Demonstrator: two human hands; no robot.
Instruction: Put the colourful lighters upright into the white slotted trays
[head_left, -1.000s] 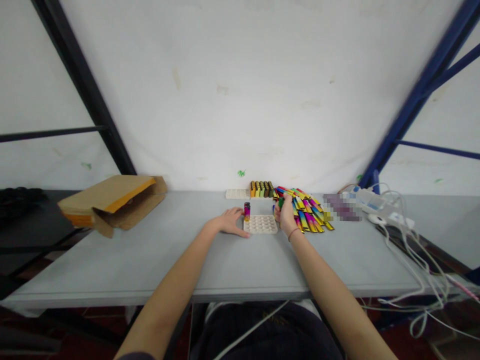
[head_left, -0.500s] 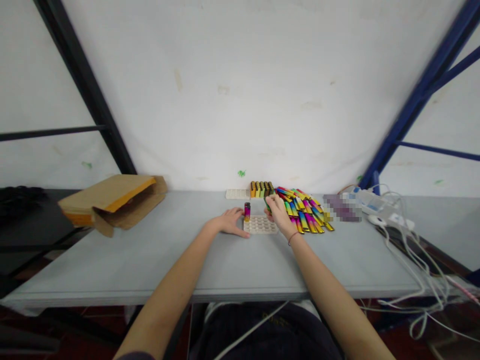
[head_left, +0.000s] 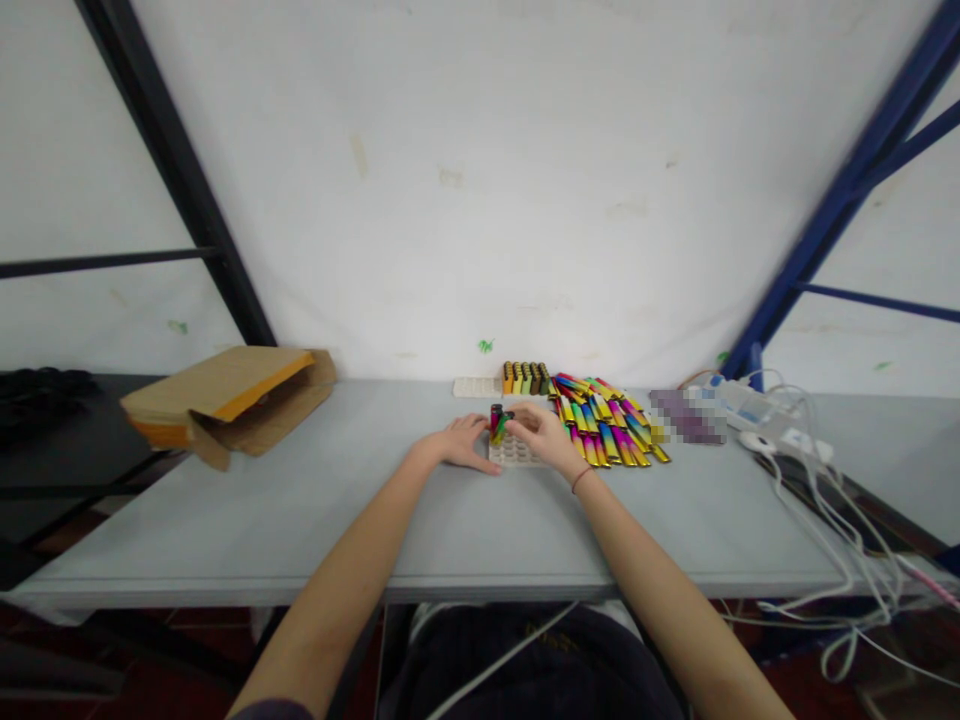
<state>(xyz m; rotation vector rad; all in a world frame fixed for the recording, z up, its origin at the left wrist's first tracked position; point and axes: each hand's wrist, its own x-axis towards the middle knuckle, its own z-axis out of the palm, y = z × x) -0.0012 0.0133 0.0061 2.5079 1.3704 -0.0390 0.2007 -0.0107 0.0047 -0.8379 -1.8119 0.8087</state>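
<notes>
A white tray [head_left: 517,456] with rows of holes lies flat on the table. One purple-and-gold lighter [head_left: 495,420] with a dark top stands upright at its back left corner. My left hand [head_left: 462,443] rests at the tray's left edge, fingers spread, thumb along the near corner. Over the tray, my right hand [head_left: 546,436] pinches a green lighter [head_left: 502,428] beside the standing one, slightly tilted. Whether its lower end sits in a hole, I cannot tell. Right of that hand lies a pile of shiny, rainbow-coloured lighters [head_left: 616,440].
Behind stands a block of upright lighters [head_left: 526,378], with another white tray [head_left: 477,386] on its left. A torn brown cardboard package [head_left: 225,395] lies at the left. White cables [head_left: 832,500] and a power strip [head_left: 750,408] occupy the right side of the table [head_left: 360,520].
My right hand has moved left from the pile's edge to the back left of the tray, carrying the green lighter. My left hand stays in place.
</notes>
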